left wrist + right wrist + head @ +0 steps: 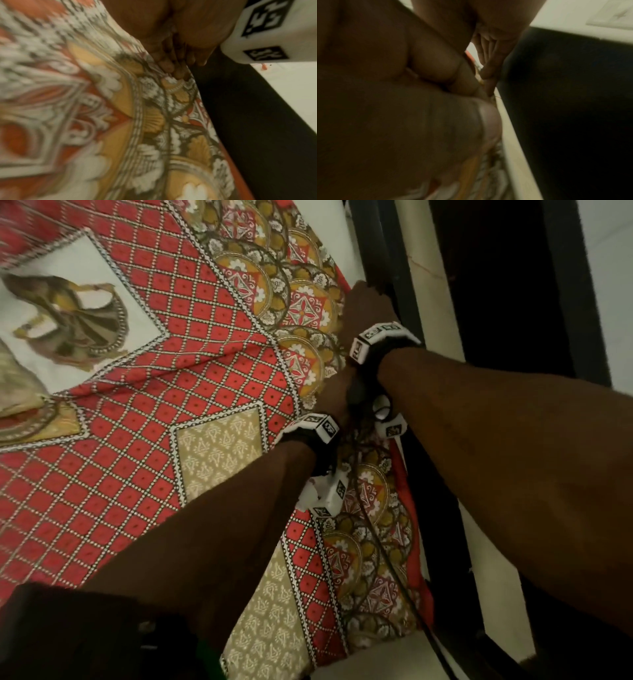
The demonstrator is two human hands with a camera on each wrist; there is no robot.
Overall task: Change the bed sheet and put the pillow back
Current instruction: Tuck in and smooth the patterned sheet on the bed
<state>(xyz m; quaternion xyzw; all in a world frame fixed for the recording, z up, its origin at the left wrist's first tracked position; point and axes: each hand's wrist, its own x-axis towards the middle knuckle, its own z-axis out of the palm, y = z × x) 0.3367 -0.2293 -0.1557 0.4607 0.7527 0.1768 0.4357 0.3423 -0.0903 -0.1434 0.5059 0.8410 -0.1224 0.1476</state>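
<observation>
Bed sheet (191,392) spread across frame; both hands, left hand (337,392) and right hand (368,302), straight-fingered, gripping nothing, tucking centre-right edge: push deep, evenly.

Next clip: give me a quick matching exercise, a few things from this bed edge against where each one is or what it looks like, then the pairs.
Things:
1. bed sheet
2. right hand
3. left hand
4. bed frame

Descriptions:
A. dark bar running along the sheet's edge
B. nearer hand, on the sheet's patterned border
C. red lattice with a yellow floral border
D. farther hand, at the sheet's edge by the frame

Pairs: 1-C, 2-D, 3-B, 4-A
</observation>
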